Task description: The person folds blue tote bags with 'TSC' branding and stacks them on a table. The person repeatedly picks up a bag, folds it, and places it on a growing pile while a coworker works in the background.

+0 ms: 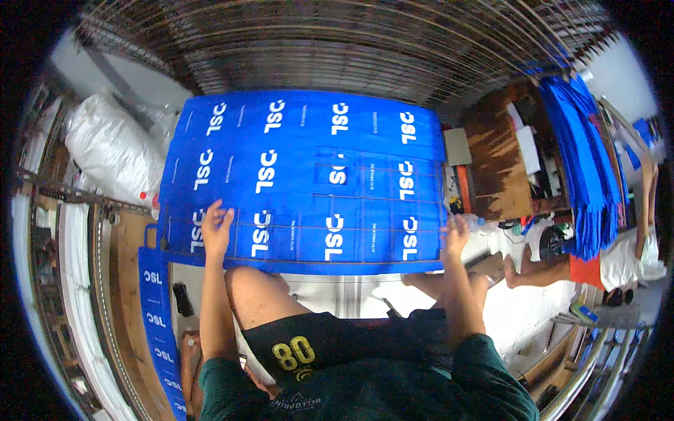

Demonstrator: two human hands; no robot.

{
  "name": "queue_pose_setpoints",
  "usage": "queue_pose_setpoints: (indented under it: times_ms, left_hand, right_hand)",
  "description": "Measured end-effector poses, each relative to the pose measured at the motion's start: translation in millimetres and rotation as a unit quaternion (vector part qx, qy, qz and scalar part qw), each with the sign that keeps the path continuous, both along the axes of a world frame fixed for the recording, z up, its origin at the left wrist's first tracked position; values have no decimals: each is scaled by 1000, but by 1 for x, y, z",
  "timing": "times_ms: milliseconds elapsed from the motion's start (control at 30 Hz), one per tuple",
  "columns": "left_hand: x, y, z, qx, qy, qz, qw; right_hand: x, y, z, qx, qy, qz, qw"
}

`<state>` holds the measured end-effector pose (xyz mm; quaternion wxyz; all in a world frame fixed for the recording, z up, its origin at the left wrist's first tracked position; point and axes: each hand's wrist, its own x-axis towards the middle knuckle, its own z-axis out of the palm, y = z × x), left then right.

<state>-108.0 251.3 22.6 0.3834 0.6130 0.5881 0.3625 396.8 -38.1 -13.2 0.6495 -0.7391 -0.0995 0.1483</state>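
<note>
A wide blue sheet (295,140) printed with rows of white lettering lies flat in front of me, crossed by thin dark lines. Over its near left part is my left hand (216,223), its fingers apart and slightly bent, with nothing in them. At the sheet's near right edge my right hand (455,237) is raised, fingers spread and a little blurred; no held thing shows in it. Whether either hand touches the sheet I cannot tell. My bare knees and black shorts (351,344) are below the sheet's near edge.
A slatted rack (351,42) spans the far side. At left lies a white plastic-wrapped bundle (112,147); nearer, a printed blue strip (156,319) hangs down. To the right are a worn wooden board (498,161), stacked blue sheets (583,161) and another person in red shorts (586,269).
</note>
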Motion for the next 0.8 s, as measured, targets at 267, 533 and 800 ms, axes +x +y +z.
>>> queue_pose_setpoints:
  times_ms: [267,533,800]
  left_hand:
    - [26,-108,53,-10,-121,-49,991]
    - [135,-248,52,-273,-130,-350,887]
    - [123,-228,39,-401,-99,-133,901]
  right_hand:
    - [84,-58,256,172,-181,-40,968]
    - [229,-162,414,425,-202,-164,867]
    - [311,-199,401,594,98,-94,793]
